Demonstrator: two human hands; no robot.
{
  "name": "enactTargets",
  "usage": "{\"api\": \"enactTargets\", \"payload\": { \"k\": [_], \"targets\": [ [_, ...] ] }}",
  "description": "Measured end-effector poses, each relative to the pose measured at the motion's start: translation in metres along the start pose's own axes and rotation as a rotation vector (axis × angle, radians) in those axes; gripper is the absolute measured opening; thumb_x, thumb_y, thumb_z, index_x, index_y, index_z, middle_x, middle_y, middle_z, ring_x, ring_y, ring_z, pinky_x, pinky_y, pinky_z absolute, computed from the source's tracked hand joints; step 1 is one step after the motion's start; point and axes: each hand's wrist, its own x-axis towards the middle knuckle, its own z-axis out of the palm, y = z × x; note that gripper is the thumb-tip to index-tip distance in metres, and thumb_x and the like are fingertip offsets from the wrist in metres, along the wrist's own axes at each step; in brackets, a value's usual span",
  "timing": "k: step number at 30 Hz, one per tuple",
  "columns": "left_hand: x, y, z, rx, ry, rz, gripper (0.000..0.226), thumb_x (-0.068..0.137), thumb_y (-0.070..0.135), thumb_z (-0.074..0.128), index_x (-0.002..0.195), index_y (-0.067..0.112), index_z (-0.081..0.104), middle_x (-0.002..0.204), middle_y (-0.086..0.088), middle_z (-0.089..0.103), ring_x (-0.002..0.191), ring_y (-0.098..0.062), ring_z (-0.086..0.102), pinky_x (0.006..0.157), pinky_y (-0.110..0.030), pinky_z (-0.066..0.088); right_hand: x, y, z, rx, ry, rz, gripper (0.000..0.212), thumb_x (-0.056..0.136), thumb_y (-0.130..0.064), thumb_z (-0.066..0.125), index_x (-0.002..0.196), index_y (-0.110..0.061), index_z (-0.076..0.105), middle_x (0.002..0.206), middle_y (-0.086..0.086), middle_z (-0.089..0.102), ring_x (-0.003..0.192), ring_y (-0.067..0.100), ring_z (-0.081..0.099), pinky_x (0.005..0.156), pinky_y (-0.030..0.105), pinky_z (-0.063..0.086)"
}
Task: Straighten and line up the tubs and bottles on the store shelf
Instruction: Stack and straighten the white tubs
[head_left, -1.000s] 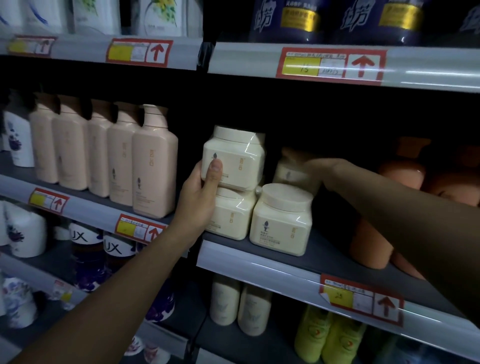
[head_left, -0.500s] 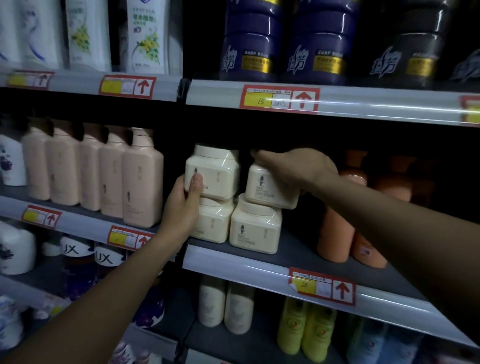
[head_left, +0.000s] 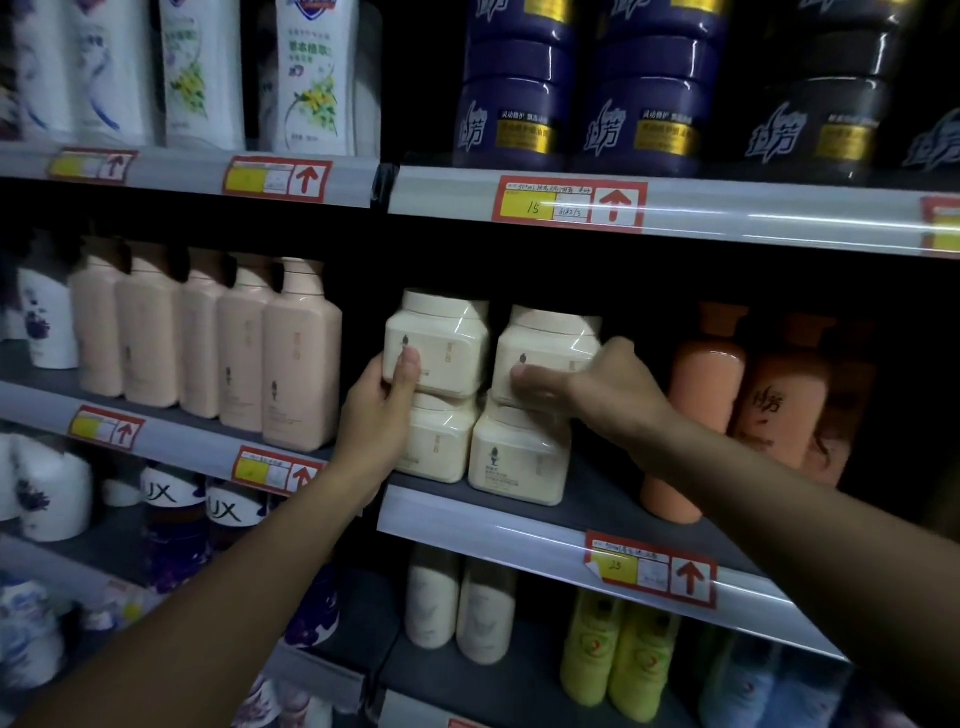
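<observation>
Fingers (head_left: 524, 375) of right hand (head_left: 597, 387) are gripping upper-right tub (head_left: 545, 353), now brought fwd onto lower-right tub (head_left: 519, 457); left hand (head_left: 382, 410) is holding upper-left tub (head_left: 441, 348). Stacks on shelf (head_left: 519, 525) are nearly lining up.

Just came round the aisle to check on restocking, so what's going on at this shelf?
A person is tidying cream tubs on the middle shelf. The left hand grips the upper left tub, thumb across its front. The right hand holds the upper right tub, which sits on the lower right tub. The four tubs form two stacks of two, beside a row of pink pump bottles on their left.
</observation>
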Motion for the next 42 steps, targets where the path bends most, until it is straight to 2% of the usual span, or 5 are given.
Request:
{"api": "enactTargets", "payload": {
  "k": [6, 13, 22, 33, 42],
  "targets": [
    [0.001, 0.000, 0.000, -0.002, 0.000, 0.005, 0.041, 0.101, 0.056, 0.049, 0.122, 0.026, 0.067, 0.109, 0.009, 0.076, 0.096, 0.002, 0.072, 0.074, -0.016, 0.055, -0.023, 0.030, 0.014, 0.332, -0.013, -0.053, 0.079, 0.065, -0.037, 0.095, 0.122, -0.018, 0.043, 0.114, -0.002, 0.069, 0.099, 0.010, 0.070, 0.077, 0.028, 0.059],
    [0.000, 0.002, 0.001, -0.012, -0.009, -0.003, 0.033, 0.102, 0.054, 0.051, 0.115, 0.031, 0.071, 0.104, 0.013, 0.078, 0.094, 0.001, 0.073, 0.073, -0.016, 0.056, -0.020, 0.045, 0.024, 0.384, 0.060, -0.100, 0.092, 0.046, -0.067, 0.094, 0.120, -0.033, 0.051, 0.124, -0.005, 0.065, 0.111, 0.013, 0.067, 0.095, 0.042, 0.058],
    [0.000, 0.000, 0.004, -0.013, 0.012, -0.009, 0.033, 0.102, 0.055, 0.051, 0.114, 0.032, 0.072, 0.102, 0.014, 0.078, 0.093, 0.000, 0.073, 0.071, -0.017, 0.057, -0.015, 0.053, 0.038, 0.398, 0.107, -0.141, 0.090, 0.048, -0.070, 0.093, 0.121, -0.037, 0.052, 0.125, -0.006, 0.066, 0.108, 0.014, 0.071, 0.091, 0.042, 0.060],
    [0.005, -0.009, 0.003, 0.078, 0.052, -0.005, 0.044, 0.098, 0.066, 0.048, 0.114, 0.033, 0.071, 0.102, 0.012, 0.078, 0.093, -0.002, 0.073, 0.085, -0.036, 0.061, -0.014, 0.052, 0.045, 0.329, 0.170, -0.171, 0.102, 0.048, -0.076, 0.089, 0.129, -0.032, 0.047, 0.122, -0.011, 0.065, 0.108, 0.011, 0.068, 0.093, 0.040, 0.059],
    [0.005, -0.010, 0.005, 0.136, 0.075, 0.010, 0.048, 0.098, 0.068, 0.043, 0.112, 0.030, 0.068, 0.100, 0.009, 0.076, 0.091, -0.002, 0.072, 0.081, -0.033, 0.059, -0.018, 0.046, 0.047, 0.307, 0.179, -0.183, 0.093, 0.054, -0.069, 0.090, 0.127, -0.031, 0.047, 0.116, -0.016, 0.066, 0.104, 0.006, 0.069, 0.092, 0.038, 0.059]
  ]
}}
